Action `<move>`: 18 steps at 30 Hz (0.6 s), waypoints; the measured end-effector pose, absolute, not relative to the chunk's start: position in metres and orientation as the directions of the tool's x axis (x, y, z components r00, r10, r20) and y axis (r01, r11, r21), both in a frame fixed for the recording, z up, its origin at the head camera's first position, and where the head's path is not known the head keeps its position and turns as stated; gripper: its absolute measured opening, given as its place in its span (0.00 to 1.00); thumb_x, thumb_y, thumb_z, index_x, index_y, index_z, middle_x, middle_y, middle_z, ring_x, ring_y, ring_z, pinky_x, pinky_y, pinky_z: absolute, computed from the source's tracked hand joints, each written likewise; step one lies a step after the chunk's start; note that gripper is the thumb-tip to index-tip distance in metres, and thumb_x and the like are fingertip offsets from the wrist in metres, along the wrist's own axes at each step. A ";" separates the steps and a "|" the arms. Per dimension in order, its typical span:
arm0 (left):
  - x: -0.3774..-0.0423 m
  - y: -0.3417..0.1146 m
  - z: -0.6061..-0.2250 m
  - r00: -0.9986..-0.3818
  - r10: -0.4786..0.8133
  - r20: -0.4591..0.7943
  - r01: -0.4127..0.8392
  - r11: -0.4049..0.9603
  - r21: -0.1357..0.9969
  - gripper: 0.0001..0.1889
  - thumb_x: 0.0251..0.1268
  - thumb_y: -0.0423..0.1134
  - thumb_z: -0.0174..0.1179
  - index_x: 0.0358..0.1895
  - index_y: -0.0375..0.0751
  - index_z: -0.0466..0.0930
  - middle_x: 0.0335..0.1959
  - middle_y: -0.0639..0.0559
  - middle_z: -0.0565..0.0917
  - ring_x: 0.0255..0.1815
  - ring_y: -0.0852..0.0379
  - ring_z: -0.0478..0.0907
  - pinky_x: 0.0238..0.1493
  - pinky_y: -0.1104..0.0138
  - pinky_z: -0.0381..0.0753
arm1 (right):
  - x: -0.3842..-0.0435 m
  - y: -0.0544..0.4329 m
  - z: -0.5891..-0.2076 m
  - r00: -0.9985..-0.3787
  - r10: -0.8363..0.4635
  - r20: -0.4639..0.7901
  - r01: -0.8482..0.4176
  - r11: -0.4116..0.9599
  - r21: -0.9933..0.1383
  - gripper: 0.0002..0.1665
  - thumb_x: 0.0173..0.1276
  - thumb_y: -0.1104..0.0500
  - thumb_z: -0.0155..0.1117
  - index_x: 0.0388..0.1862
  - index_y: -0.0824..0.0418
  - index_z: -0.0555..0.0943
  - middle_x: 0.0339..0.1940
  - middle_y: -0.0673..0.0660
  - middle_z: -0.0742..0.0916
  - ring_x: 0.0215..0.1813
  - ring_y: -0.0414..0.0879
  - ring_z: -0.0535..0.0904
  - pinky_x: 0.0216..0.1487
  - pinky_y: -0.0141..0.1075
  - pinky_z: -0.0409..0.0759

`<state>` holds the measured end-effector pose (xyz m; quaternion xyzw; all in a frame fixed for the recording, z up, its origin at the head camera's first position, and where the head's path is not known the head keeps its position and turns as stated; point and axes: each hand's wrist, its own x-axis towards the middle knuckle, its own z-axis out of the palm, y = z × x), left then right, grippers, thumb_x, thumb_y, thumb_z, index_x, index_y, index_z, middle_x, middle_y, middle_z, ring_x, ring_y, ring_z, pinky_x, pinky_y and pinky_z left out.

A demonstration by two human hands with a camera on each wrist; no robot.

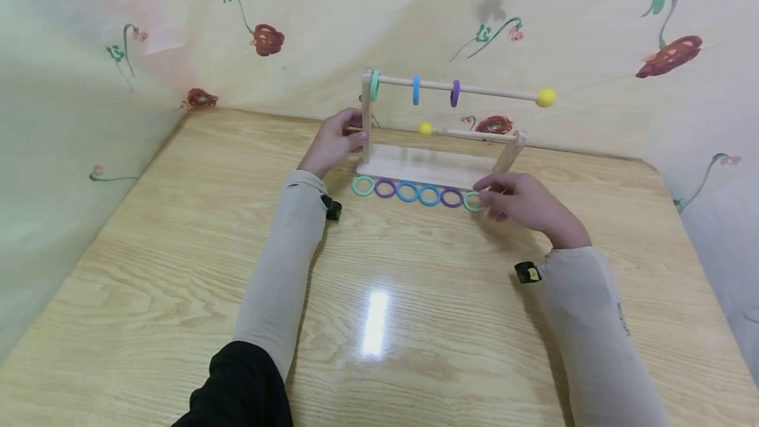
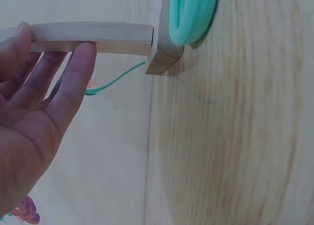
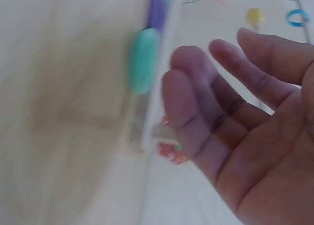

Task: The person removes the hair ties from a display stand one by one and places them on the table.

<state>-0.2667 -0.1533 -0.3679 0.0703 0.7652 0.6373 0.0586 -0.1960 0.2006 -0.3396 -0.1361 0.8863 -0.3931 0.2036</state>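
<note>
A wooden ring stand [image 1: 423, 162] stands near the back of the table. My left hand [image 1: 333, 142] grips its left post [image 1: 366, 125], the thumb on one side and fingertips on the other, as the left wrist view shows. My right hand [image 1: 530, 206] is by the stand's front right corner, its fingers loosely bent and nothing between them in the right wrist view. Its fingertips overlap the right-end mint green ring [image 1: 470, 202] in the head view. That ring ends a row of green, purple and blue rings [image 1: 407, 191] lying along the front of the base.
The upper rod [image 1: 495, 91] carries a green, a blue and a purple ring [image 1: 454, 93] and ends in a yellow ball [image 1: 546, 98]. A shorter, bare rod [image 1: 471, 134] extends left from the right post [image 1: 510, 152]. Flower-patterned covering [image 1: 332, 31] rises behind the table.
</note>
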 end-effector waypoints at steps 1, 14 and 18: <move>-0.267 -0.153 -0.368 -0.983 0.184 0.000 0.034 0.179 0.983 0.20 0.75 0.26 0.54 0.68 0.33 0.71 0.60 0.36 0.76 0.59 0.46 0.77 0.55 0.60 0.83 | -0.196 0.198 -0.336 -0.890 -0.393 -0.232 -0.076 0.629 -0.773 0.19 0.80 0.60 0.56 0.64 0.67 0.77 0.44 0.66 0.85 0.39 0.56 0.83 0.41 0.41 0.87; -0.265 -0.151 -0.367 -0.985 0.172 -0.019 0.014 0.188 0.982 0.21 0.75 0.27 0.55 0.68 0.36 0.72 0.58 0.41 0.78 0.58 0.48 0.78 0.53 0.63 0.84 | -0.227 0.132 -0.319 -0.982 -0.157 0.101 -0.112 0.062 -0.992 0.30 0.75 0.63 0.62 0.75 0.58 0.70 0.33 0.60 0.86 0.25 0.47 0.84 0.32 0.37 0.88; -0.265 -0.152 -0.367 -0.985 0.172 -0.018 0.015 0.187 0.982 0.21 0.76 0.28 0.55 0.69 0.37 0.72 0.58 0.42 0.78 0.58 0.48 0.78 0.54 0.64 0.84 | -0.235 0.121 -0.323 -0.989 -0.067 0.135 -0.121 -0.179 -0.976 0.22 0.73 0.67 0.63 0.65 0.60 0.80 0.31 0.60 0.85 0.23 0.47 0.84 0.29 0.36 0.88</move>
